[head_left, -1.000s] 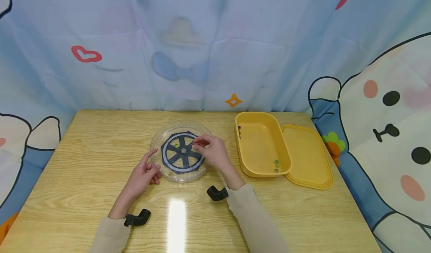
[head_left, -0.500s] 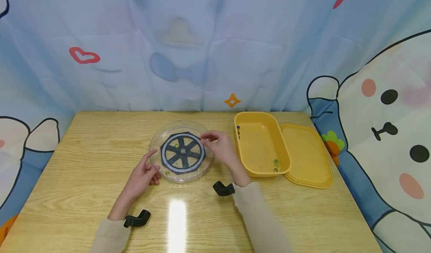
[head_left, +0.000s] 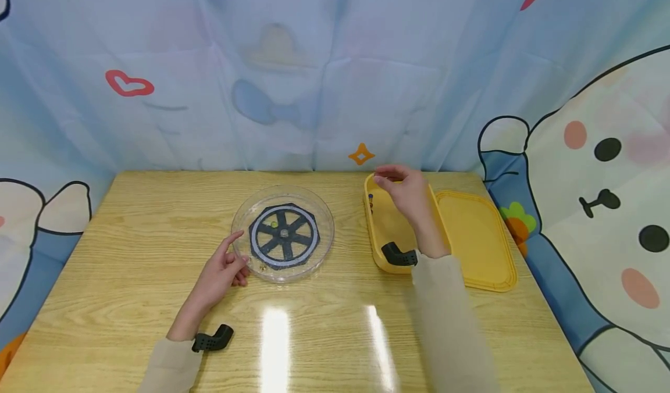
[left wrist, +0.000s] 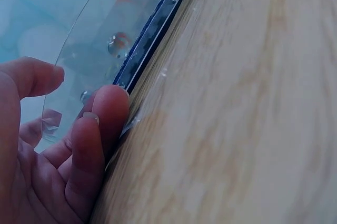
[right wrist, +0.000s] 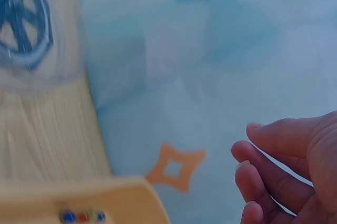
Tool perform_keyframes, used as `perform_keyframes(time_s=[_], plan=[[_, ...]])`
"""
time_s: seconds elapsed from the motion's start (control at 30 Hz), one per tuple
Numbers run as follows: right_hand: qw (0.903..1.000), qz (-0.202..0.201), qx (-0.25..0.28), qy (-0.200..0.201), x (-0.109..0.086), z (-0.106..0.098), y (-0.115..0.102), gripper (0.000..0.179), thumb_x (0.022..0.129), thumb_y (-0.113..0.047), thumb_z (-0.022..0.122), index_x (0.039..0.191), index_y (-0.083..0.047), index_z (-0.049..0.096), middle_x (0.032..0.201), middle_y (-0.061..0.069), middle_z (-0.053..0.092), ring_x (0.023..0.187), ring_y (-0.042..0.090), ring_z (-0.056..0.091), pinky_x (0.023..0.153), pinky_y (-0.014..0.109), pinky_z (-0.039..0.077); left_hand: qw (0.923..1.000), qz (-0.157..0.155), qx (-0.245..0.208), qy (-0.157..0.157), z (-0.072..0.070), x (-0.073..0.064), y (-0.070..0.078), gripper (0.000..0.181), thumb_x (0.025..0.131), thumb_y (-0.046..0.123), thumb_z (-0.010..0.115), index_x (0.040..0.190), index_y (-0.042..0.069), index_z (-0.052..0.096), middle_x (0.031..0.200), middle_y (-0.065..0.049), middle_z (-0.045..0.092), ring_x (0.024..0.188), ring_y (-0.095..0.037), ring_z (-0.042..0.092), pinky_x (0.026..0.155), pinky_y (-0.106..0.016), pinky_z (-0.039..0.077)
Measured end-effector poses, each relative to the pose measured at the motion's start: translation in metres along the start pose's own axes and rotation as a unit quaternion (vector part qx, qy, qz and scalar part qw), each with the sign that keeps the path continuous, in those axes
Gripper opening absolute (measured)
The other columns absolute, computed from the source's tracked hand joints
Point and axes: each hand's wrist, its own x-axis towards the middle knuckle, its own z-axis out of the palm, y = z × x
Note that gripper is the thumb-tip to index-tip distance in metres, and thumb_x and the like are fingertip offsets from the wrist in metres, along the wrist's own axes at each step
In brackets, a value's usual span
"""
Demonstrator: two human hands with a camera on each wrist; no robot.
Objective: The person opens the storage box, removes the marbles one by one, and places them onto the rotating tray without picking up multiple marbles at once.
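Note:
My left hand (head_left: 216,277) rests at the left rim of a round clear plastic dish (head_left: 327,247), touching it with loosely bent fingers. Under the dish lies a dark octagon-and-spoke pattern (head_left: 285,247). A green marble (head_left: 274,224) sits over the pattern; a see-through marble (left wrist: 119,44) shows in the left wrist view. My right hand (head_left: 410,198) hovers over the upper part of a yellow plastic box (head_left: 389,227), thumb and fingertips brought close together. I cannot tell whether a small marble is between them. Several coloured marbles (right wrist: 82,217) line the box's side wall.
A yellow lid (head_left: 480,242) lies flat on the wooden table (head_left: 173,213), partly under the box's right side. Behind the table's back edge hangs a printed blue curtain (head_left: 293,90). My right forearm covers the box's lower right corner.
My right hand has travelled right and away from me, from above the dish to above the yellow box, with its fingertips kept together. The left hand stays at the dish rim.

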Motion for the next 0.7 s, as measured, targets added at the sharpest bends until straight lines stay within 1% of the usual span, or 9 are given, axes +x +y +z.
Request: perform_keyframes(time_s=[0.1,0.2,0.23,0.33,0.47,0.5,0.57,0.7], plan=[[0.9998,0.020,0.000,-0.001,0.010,-0.014,0.013,0.027,0.097,-0.020,0.069,0.118,-0.004,0.071,0.113,0.013,0.069,0.102,0.024,0.062,0.083,0.032,0.049,1.0000,-0.001,0.001,-0.001,0.000,0.000,0.000,0.060,0.103,0.017,0.056,0.157,0.019,0.028,0.083,-0.018,0.064,0.066,-0.028,0.064,0.061,-0.032,0.054],[0.9994,0.034,-0.001,-0.010,0.018,-0.021,0.027,0.030,0.098,-0.021,0.067,0.120,-0.001,0.069,0.114,0.016,0.068,0.102,0.024,0.061,0.086,0.032,0.049,1.0000,-0.003,0.000,-0.001,0.000,0.000,0.001,0.060,0.103,0.017,0.056,0.156,0.019,0.028,0.083,-0.018,0.064,0.066,-0.028,0.064,0.061,-0.031,0.054],[0.9991,0.040,-0.008,-0.014,0.021,-0.022,0.032,0.031,0.098,-0.021,0.067,0.120,0.000,0.069,0.114,0.017,0.068,0.102,0.025,0.062,0.087,0.033,0.049,1.0000,-0.004,0.000,-0.002,0.000,0.001,0.001,0.059,0.103,0.017,0.056,0.156,0.020,0.029,0.084,-0.018,0.064,0.066,-0.028,0.064,0.061,-0.031,0.054],[0.9975,0.063,-0.009,-0.030,0.027,-0.020,0.046,0.031,0.097,-0.019,0.067,0.121,0.002,0.068,0.117,0.020,0.067,0.105,0.029,0.062,0.090,0.037,0.049,1.0000,-0.003,-0.001,-0.002,0.000,0.001,0.000,0.059,0.104,0.016,0.056,0.156,0.020,0.029,0.084,-0.018,0.064,0.066,-0.028,0.064,0.061,-0.031,0.054],[0.9916,0.111,0.005,-0.066,0.034,-0.012,0.067,0.031,0.098,-0.016,0.065,0.124,0.002,0.065,0.123,0.020,0.063,0.112,0.033,0.058,0.097,0.045,0.047,1.0000,0.001,0.000,-0.003,0.000,0.002,-0.001,0.058,0.104,0.016,0.055,0.156,0.019,0.029,0.083,-0.018,0.064,0.066,-0.027,0.064,0.060,-0.031,0.054],[0.9901,0.120,0.005,-0.073,0.036,-0.009,0.073,0.031,0.099,-0.016,0.065,0.124,0.002,0.065,0.123,0.019,0.063,0.113,0.033,0.058,0.096,0.045,0.047,1.0000,0.001,0.001,-0.003,0.001,0.002,0.000,0.057,0.104,0.017,0.055,0.155,0.019,0.030,0.083,-0.019,0.064,0.065,-0.028,0.064,0.061,-0.031,0.054],[0.9878,0.130,0.003,-0.085,0.039,-0.003,0.083,0.031,0.099,-0.017,0.065,0.123,0.002,0.065,0.123,0.019,0.063,0.111,0.030,0.058,0.093,0.041,0.047,1.0000,0.001,0.001,-0.004,0.000,0.002,-0.001,0.057,0.104,0.017,0.055,0.155,0.019,0.030,0.083,-0.019,0.064,0.065,-0.027,0.064,0.061,-0.031,0.054],[0.9840,0.141,0.003,-0.108,0.042,0.009,0.098,0.029,0.097,-0.016,0.066,0.120,0.002,0.068,0.114,0.013,0.068,0.098,0.023,0.059,0.079,0.031,0.046,1.0000,-0.003,-0.002,-0.002,0.000,0.002,-0.001,0.057,0.104,0.016,0.055,0.155,0.020,0.030,0.083,-0.019,0.064,0.065,-0.027,0.064,0.061,-0.031,0.054]])
